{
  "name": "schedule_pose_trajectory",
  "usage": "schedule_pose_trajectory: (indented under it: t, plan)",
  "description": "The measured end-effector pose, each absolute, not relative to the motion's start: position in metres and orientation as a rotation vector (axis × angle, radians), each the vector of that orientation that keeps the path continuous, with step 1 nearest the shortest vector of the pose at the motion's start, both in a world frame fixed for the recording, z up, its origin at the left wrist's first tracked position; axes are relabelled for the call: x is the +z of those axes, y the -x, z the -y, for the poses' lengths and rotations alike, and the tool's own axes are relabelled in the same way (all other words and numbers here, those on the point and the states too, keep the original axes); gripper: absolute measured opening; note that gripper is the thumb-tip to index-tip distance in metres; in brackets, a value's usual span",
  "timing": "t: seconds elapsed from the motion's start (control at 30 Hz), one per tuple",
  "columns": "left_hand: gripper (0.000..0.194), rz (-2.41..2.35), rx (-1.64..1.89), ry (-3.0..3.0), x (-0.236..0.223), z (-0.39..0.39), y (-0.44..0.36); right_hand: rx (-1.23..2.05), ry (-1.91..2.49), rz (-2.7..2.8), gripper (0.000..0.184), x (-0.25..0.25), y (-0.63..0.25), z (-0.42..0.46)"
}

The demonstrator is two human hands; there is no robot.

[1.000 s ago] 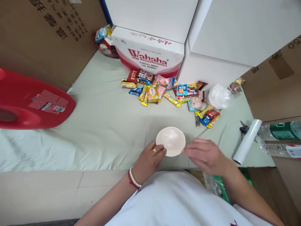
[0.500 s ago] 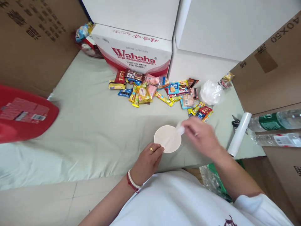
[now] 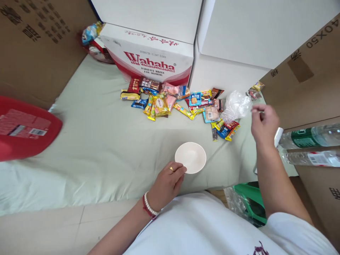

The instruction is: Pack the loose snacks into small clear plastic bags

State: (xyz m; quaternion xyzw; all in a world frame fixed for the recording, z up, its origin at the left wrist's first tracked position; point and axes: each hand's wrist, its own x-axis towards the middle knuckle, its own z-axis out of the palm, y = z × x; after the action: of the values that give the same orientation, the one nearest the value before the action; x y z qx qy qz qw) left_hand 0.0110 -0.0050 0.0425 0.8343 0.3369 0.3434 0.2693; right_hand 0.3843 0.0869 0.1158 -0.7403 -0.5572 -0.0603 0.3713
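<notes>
A white bowl stands on the pale green cloth in front of me. My left hand grips its near left rim, thumb and fingers closed on the edge. The inside of the bowl shows plain white. Up to the right, my right hand hovers with curled fingers just beside a crumpled clear plastic bag. Whether anything is between those fingertips cannot be made out. Left of the bag lie wrapped snacks, among them a blue packet and a yellow packet.
A Wahaba-style white and red carton, lettered "Wahaha", stands behind the snacks. A red jug is at the left. Two plastic bottles lie right, by a partly hidden white roll. A green crate-like object sits below.
My right hand has moved from the bowl up and right to the plastic bag. The white piece in its fingers no longer shows there. My left hand stays on the bowl.
</notes>
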Motion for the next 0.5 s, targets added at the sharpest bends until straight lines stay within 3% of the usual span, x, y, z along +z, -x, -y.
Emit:
schedule_pose_trajectory:
  t: [0.07,0.1,0.13,0.2,0.3,0.4,0.43,0.5]
  plan:
    - [0.025,-0.885,0.932,-2.205,0.045,0.003,-0.017,0.22,1.568,1.924,0.024,0.12,-0.348,-0.034]
    - [0.025,-0.857,0.931,-2.182,0.046,0.002,-0.022,0.448,1.415,2.188,0.035,0.118,-0.329,-0.01]
    - [0.025,-0.816,0.929,-2.16,0.048,0.001,-0.027,0.548,1.32,2.339,0.044,0.115,-0.312,0.012]
    - [0.026,-0.733,0.94,-2.12,0.052,-0.001,-0.036,0.54,1.266,2.418,0.034,0.104,-0.29,0.044]
    - [0.04,-0.657,0.985,-2.123,0.056,-0.001,-0.041,0.251,1.432,2.242,0.025,0.095,-0.3,0.065]
    - [0.051,-0.794,1.006,-2.126,0.052,-0.001,-0.028,-0.294,1.836,1.823,0.013,0.107,-0.359,0.046]
    - [0.048,-0.902,0.996,-2.102,0.048,-0.001,-0.021,-0.489,1.948,1.641,0.014,0.115,-0.386,0.028]
    - [0.033,-1.139,0.944,-2.026,0.038,0.001,-0.002,-0.7,2.126,1.352,0.035,0.132,-0.444,-0.025]
